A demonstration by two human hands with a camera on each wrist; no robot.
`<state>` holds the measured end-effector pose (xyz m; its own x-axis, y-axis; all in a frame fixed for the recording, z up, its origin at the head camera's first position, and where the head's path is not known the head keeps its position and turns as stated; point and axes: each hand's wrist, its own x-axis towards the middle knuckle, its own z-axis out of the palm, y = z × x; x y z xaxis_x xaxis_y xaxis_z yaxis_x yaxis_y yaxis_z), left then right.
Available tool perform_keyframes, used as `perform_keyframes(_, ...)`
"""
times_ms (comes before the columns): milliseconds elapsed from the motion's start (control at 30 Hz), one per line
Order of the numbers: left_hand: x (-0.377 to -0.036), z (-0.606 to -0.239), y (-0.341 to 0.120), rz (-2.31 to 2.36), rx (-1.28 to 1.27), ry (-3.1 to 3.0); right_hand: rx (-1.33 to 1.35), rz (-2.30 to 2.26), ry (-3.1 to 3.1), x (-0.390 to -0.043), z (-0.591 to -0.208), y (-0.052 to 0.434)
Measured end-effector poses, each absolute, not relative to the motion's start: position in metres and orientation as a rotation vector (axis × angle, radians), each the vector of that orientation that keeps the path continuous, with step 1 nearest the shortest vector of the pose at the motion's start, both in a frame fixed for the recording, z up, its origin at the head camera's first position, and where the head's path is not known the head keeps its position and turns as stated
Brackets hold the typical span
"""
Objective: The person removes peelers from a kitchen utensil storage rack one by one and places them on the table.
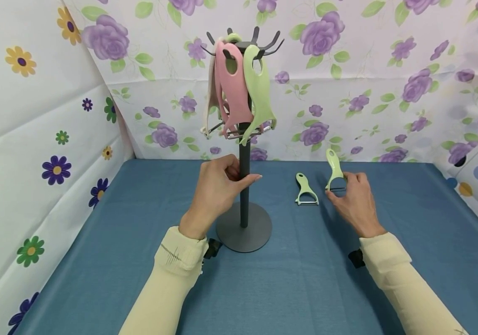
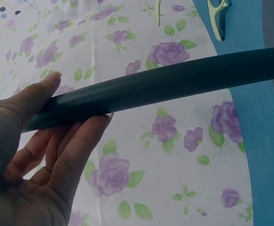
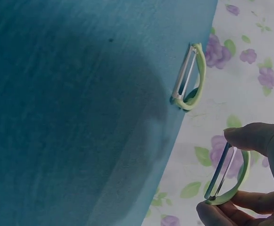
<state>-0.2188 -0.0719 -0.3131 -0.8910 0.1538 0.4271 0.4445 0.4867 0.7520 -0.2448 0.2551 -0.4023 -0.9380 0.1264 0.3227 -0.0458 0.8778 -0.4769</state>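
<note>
Grey stand pole [image 1: 245,186] at frame centre gripped by curled left hand [image 1: 215,188], right hand [image 1: 353,200] pinching green peeler [image 1: 334,170] upright, second green peeler [image 1: 306,190] lying between on blue cloth [image 1: 306,279]

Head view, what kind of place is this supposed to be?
Probably a staged tabletop booth, not a real kitchen: floral printed sheets form the walls around a blue cloth-covered table, which holds only a grey hook stand hung with peelers and one loose green peeler.

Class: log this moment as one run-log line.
left hand: grips rack pole | right hand: pinches green peeler | second peeler: on blue cloth
</note>
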Motion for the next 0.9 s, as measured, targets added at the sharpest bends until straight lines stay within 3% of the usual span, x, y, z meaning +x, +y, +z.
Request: perform_keyframes(900,-0.218,-0.312,-0.072,-1.35,-0.514,-2.433,-0.069,0.621,-2.852,-0.253,-0.415,0.26)
